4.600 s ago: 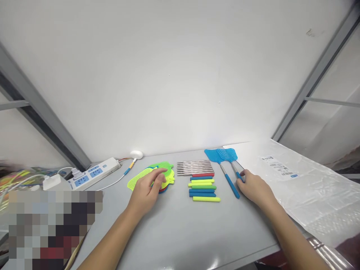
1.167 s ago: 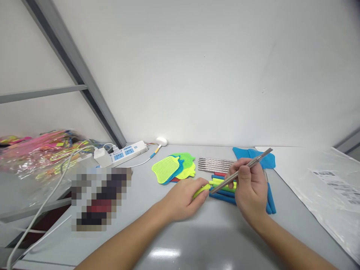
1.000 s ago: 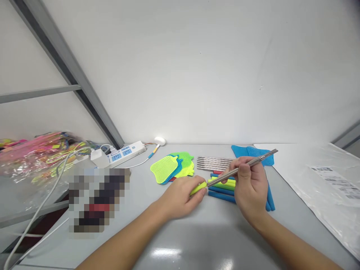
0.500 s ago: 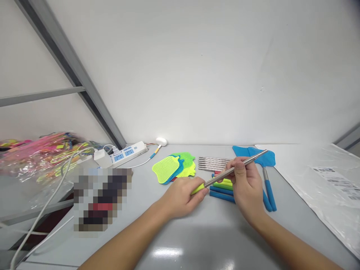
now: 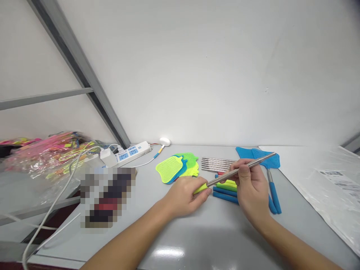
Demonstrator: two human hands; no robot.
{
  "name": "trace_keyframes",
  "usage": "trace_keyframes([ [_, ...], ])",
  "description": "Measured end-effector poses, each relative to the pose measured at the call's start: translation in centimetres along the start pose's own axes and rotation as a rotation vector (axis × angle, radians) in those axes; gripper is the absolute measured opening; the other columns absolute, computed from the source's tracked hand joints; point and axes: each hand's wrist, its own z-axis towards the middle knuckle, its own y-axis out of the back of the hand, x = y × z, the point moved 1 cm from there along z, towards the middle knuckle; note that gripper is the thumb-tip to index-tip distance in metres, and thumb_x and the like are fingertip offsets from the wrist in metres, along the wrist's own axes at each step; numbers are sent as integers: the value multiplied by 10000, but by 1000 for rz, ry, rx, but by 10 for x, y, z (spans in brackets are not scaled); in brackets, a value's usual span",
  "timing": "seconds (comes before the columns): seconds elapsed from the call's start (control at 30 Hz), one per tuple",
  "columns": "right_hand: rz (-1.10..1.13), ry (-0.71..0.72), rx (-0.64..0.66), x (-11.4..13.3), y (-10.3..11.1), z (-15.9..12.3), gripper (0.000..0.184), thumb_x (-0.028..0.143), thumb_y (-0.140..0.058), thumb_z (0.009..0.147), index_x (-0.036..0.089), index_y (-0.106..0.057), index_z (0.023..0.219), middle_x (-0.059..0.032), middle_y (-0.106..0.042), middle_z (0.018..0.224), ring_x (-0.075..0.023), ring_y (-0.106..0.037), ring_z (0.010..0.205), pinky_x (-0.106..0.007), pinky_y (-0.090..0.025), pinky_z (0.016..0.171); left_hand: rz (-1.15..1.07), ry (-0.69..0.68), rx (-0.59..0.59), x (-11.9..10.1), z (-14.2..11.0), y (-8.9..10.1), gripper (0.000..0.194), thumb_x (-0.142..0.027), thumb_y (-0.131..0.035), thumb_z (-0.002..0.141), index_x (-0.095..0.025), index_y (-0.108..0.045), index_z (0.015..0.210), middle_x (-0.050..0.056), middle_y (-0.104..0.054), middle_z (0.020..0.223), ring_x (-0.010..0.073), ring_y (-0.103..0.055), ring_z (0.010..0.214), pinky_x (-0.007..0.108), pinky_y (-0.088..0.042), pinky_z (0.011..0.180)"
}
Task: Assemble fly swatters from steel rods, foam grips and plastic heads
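Note:
My left hand (image 5: 188,195) is closed around a yellow-green handle sleeve (image 5: 200,188), most of it hidden in my palm. A silver telescopic rod (image 5: 229,175) meets the sleeve's open end and slants up to the right. My right hand (image 5: 250,187) pinches this rod between thumb and fingers near its middle. Just behind my hands lie several blue (image 5: 225,195) and yellow-green sleeves (image 5: 226,185), with more silver rods (image 5: 216,164) above them. Perforated fly swatter heads (image 5: 169,168) in yellow, green and blue overlap to the left. Blue fly swatters (image 5: 274,187) with blue grips rest on the right.
A white power strip (image 5: 132,153) with plugs and cables stands at the back left, near a small white device (image 5: 164,141). Bagged colourful items (image 5: 56,153) fill the far left. A blurred-out object (image 5: 109,198) lies on the table. White plastic packaging (image 5: 317,180) covers the right side.
The whole view has shifted slightly, so the table's contents appear farther right. Both hands keep their hold on the sleeve and rod, with the rod's tip a little farther right.

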Motion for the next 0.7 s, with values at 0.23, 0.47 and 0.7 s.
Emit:
trace_keyframes([
  [0.23, -27, 12, 37, 5, -3, -1, 184, 406, -526, 943, 224, -536, 917, 23, -548, 820, -111, -627, 563, -278, -542, 534, 26, -28, -30, 2, 0, 1, 232, -322, -425, 949, -187, -540, 799, -19, -463, 608, 132, -441, 578, 266, -315, 568],
  [0.47, -116, -11, 178, 5, -5, -2, 164, 382, -531, 942, 222, -549, 910, 31, -555, 750, -107, -595, 552, -268, -502, 560, 27, -57, -70, 1, 1, 3, 217, -300, -434, 943, -187, -541, 792, -20, -475, 588, 130, -438, 555, 270, -308, 559],
  [0.7, -212, -139, 548, -5, -14, -12, 177, 366, -527, 938, 207, -594, 894, 37, -530, 651, -107, -511, 543, -250, -430, 533, -48, -103, -38, -1, 0, -1, 257, -260, -394, 966, -201, -590, 811, -2, -625, 664, 139, -538, 606, 280, -385, 652],
])
